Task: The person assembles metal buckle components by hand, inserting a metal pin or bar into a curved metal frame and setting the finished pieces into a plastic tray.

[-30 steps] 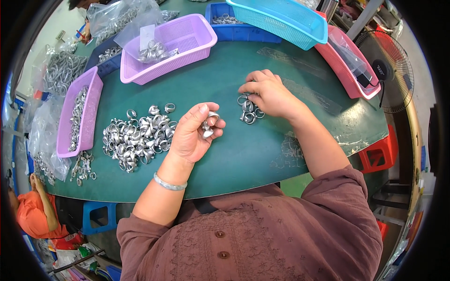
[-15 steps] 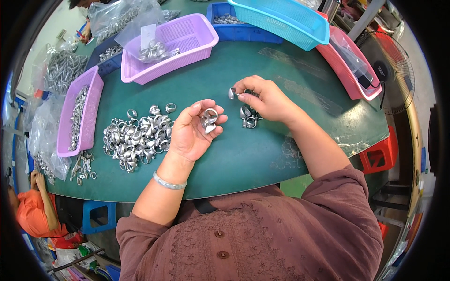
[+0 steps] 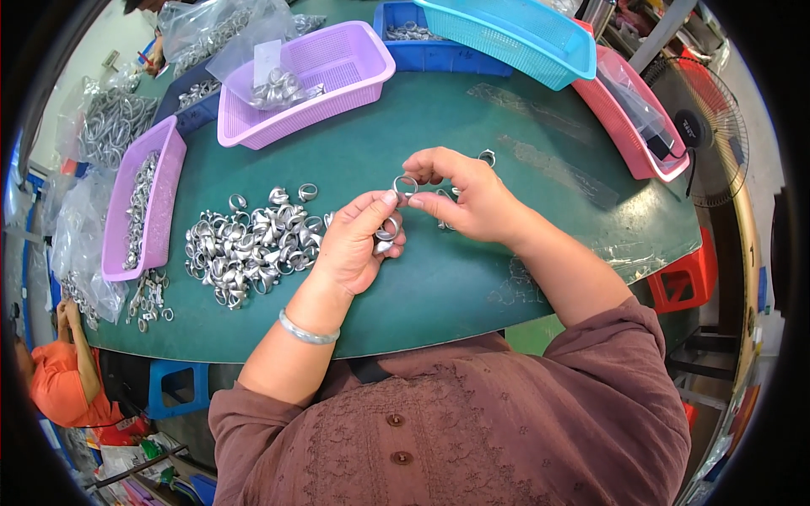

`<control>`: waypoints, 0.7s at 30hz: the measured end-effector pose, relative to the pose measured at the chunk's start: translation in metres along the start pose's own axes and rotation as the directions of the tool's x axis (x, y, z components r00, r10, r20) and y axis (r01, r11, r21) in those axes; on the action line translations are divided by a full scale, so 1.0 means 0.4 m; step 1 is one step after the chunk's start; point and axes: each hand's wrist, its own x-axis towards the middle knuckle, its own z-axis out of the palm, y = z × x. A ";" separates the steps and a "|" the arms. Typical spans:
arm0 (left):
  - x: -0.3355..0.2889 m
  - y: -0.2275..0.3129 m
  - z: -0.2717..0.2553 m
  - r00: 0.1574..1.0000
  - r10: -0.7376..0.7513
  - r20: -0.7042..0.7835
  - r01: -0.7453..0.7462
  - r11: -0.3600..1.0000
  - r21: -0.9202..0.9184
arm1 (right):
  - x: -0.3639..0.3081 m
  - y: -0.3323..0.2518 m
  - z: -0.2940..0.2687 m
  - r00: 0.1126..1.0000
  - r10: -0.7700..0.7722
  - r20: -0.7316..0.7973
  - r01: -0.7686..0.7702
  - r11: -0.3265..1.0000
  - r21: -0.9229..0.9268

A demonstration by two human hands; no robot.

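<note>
My left hand (image 3: 348, 246) is curled around a couple of shiny silver metal rings (image 3: 387, 228), which show between its thumb and fingers. Just beyond its thumb tip, another silver ring (image 3: 405, 185) is held up at the fingertips of my right hand (image 3: 472, 198). The two hands almost meet there, and the left thumb seems to touch that ring. To the left of my left hand lies a heaped pile of similar rings (image 3: 249, 249). Partly hidden behind my right hand are a few more, one ring (image 3: 487, 157) showing past its knuckles.
Purple baskets (image 3: 371, 88) (image 3: 160, 228), a blue bin (image 3: 447, 59), a turquoise basket (image 3: 515, 42) and a pink basket (image 3: 633, 126) line the green table (image 3: 422, 312). Bagged metal parts (image 3: 118, 126) lie at left. A fan (image 3: 700, 131) stands right; a person in orange (image 3: 67, 384) sits lower left.
My right hand has come left and nearer with a ring, up to my left hand. The left fingers have closed in more around their rings, and that hand has shifted slightly right.
</note>
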 end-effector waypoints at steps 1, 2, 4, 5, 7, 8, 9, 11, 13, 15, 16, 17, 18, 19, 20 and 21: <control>0.000 -0.001 -0.001 1.000 0.007 -0.008 -0.007 1.000 0.010 | -0.001 -0.005 0.002 1.000 -0.005 -0.009 0.005 1.000 -0.018; 0.000 -0.002 -0.001 1.000 0.015 -0.015 -0.015 1.000 0.020 | -0.001 -0.005 0.001 1.000 -0.006 -0.010 0.006 1.000 -0.018; 0.001 -0.004 -0.001 1.000 0.017 -0.023 -0.017 1.000 0.015 | 0.000 -0.003 0.000 1.000 0.012 -0.012 -0.011 0.999 0.041; 0.003 -0.005 -0.001 0.999 0.018 -0.031 -0.017 1.000 0.009 | 0.000 -0.002 -0.001 1.000 0.012 -0.013 -0.012 0.999 0.040; 0.003 -0.006 0.001 0.999 0.033 -0.028 -0.032 0.999 0.010 | -0.001 0.000 -0.001 1.000 0.015 -0.027 -0.013 0.995 0.096; 0.003 -0.007 0.002 0.999 0.048 -0.026 -0.048 0.999 0.012 | 0.000 0.001 0.000 1.000 0.014 -0.027 -0.012 0.995 0.096; 0.003 -0.008 0.004 0.998 0.049 -0.026 -0.049 0.999 0.012 | 0.000 0.001 0.000 0.999 -0.021 -0.048 0.023 0.999 0.040; 0.000 -0.010 0.008 0.994 0.091 -0.052 -0.087 0.994 0.073 | 0.001 -0.001 0.002 0.996 -0.058 -0.066 0.057 0.998 -0.016; 0.000 -0.008 0.009 0.994 0.103 -0.046 -0.099 0.992 0.082 | 0.003 -0.005 0.002 0.991 -0.102 -0.089 0.094 0.992 -0.088; -0.002 -0.008 0.010 0.993 0.115 -0.041 -0.111 0.990 0.092 | 0.003 -0.008 0.000 0.991 -0.110 -0.079 0.100 0.989 -0.113; -0.003 -0.009 0.013 0.991 0.126 -0.050 -0.120 0.988 0.100 | 0.003 -0.009 -0.001 0.991 -0.116 -0.071 0.106 0.985 -0.139; -0.004 -0.009 0.017 0.989 0.137 -0.060 -0.130 0.986 0.108 | 0.003 -0.010 -0.001 0.991 -0.116 -0.071 0.105 0.985 -0.139; -0.005 -0.009 0.020 0.989 0.137 -0.060 -0.130 0.986 0.108 | 0.003 -0.011 -0.002 0.987 -0.148 -0.065 0.136 0.978 -0.161; -0.006 -0.009 0.023 0.986 0.154 -0.058 -0.145 0.981 0.131 | 0.003 -0.012 -0.002 0.982 -0.179 -0.058 0.166 0.969 -0.183; -0.007 -0.009 0.025 0.984 0.171 -0.055 -0.161 0.975 0.154 | 0.003 -0.015 -0.002 0.982 -0.179 -0.059 0.166 0.969 -0.183; -0.006 -0.009 0.023 0.984 0.170 -0.055 -0.160 0.975 0.154 | 0.003 -0.018 0.000 0.981 -0.183 -0.063 0.168 0.969 -0.183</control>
